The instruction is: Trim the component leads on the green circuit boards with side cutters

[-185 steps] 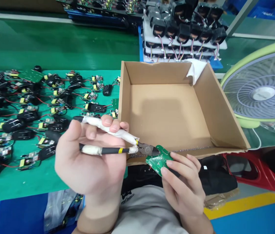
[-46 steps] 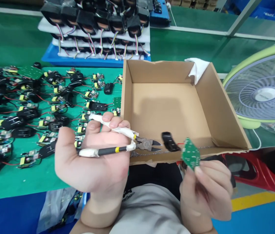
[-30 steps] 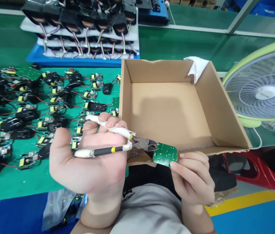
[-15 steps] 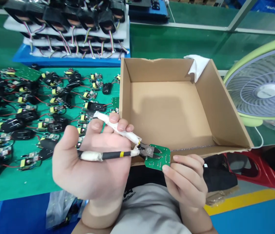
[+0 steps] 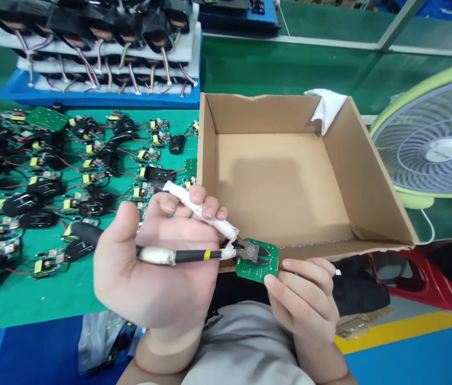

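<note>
My left hand (image 5: 157,272) grips a pair of side cutters (image 5: 209,240) whose handles are wrapped in white tape. The cutter jaws rest on a small green circuit board (image 5: 258,263). My right hand (image 5: 304,302) pinches that board by its lower right edge, just in front of the near wall of an open cardboard box (image 5: 366,176). The box floor is bare.
Several black parts wired to small circuit boards (image 5: 49,176) lie scattered on the green mat at the left. Stacked white trays of black wired parts (image 5: 89,37) stand at the back on a blue base. A green-rimmed fan (image 5: 434,149) lies at the right.
The right hand turned the green board flat and brought it back under the cutter jaws. Both hands have shifted slightly right, and the view has drifted.
</note>
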